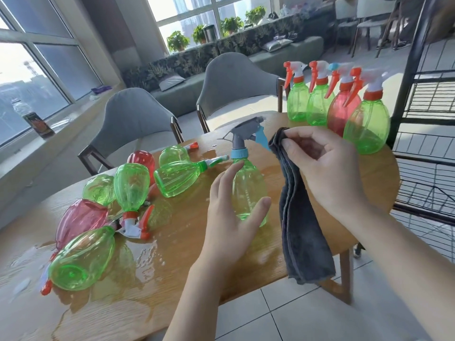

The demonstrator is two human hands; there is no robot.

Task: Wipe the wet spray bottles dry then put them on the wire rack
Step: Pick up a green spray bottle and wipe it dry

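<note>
A green spray bottle [248, 190] with a grey and blue trigger head stands upright on the wet wooden table [172, 254]. My left hand [231, 215] curls round its body, thumb on the right side. My right hand [325, 168] pinches the top of a dark grey cloth [300, 217], which hangs folded just right of the bottle. Several wet green and red bottles [133, 185] lie on their sides at the left. Several upright bottles [364, 124] stand at the table's far right edge. The black wire rack [426, 143] stands right of the table.
Puddles of water [145, 257] cover the table's left and front. Two grey chairs [138, 124] stand behind the table. A window sill holds a plastic bottle [34, 119] at the left. Benches with plants run along the far windows.
</note>
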